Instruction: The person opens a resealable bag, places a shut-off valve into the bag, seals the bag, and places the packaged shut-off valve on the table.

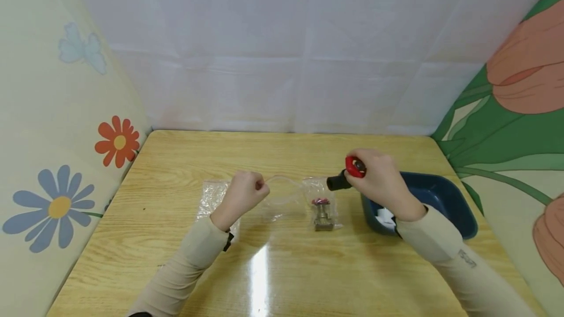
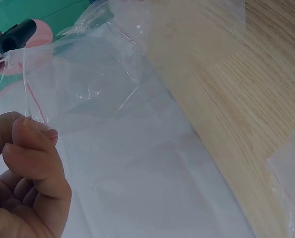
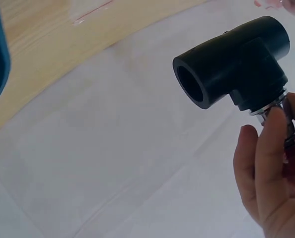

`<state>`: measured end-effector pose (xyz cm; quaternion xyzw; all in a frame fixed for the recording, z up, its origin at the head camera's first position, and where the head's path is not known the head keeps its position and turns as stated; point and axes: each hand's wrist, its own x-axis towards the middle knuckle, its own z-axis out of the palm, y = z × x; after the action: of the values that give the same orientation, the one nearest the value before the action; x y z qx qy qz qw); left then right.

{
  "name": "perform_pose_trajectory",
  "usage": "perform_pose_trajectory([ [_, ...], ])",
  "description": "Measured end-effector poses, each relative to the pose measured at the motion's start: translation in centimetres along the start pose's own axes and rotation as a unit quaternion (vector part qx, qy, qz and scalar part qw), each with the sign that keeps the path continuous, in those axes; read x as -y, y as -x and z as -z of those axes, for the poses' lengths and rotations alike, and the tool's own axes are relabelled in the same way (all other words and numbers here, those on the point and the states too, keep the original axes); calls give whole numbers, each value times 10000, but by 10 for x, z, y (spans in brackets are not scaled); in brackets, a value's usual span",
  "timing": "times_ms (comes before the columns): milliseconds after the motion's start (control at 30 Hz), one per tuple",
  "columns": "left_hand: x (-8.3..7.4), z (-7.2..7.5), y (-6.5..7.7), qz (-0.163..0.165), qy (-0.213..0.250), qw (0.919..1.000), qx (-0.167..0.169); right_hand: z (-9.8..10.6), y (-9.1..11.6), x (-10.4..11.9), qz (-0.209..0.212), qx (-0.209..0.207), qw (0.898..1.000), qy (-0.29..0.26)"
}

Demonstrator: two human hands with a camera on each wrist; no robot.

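My left hand [image 1: 242, 190] pinches the edge of a clear zip bag [image 2: 83, 79] between thumb and fingertip. The bag hangs open above the table, and a red line runs along its seal. My right hand [image 1: 381, 182] grips a black plastic pipe valve [image 3: 232, 62] with a red handle [image 1: 355, 166], held in the air right of the bag. Its fingers curl round the metal neck and handle. The valve's hollow black ends are bare and apart from the bag. Below, a second valve, brass-coloured with a red wheel [image 1: 323, 216], lies on the table inside a clear bag.
Another clear bag [image 1: 210, 197] lies on the wooden table [image 1: 176, 160], partly under my left forearm. A dark blue basin [image 1: 425, 175] stands at the right under my right wrist, with white pieces [image 1: 386, 217] in it. A white sheet [image 1: 282, 62] hangs behind the table.
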<state>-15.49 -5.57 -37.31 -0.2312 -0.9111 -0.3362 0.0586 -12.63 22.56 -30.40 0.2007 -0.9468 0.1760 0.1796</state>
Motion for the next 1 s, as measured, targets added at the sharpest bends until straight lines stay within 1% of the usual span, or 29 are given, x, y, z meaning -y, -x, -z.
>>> perform_pose_trajectory([
  [200,0,-1,-1,95,49,9999,65,-4,-5,11,-18,130,9992,-387],
  [400,0,-2,-2,62,-19,10000,27,-9,-11,24,60,222,9977,-639],
  [767,0,-3,-3,43,12,10000,37,-18,-23,47,247,171,9936,-1089],
  [867,0,-4,-3,69,21,10000,53,-23,-26,49,290,131,9918,-1238],
  [1000,1,-4,-3,99,10,9999,70,-29,-28,51,209,142,9879,-1530],
])
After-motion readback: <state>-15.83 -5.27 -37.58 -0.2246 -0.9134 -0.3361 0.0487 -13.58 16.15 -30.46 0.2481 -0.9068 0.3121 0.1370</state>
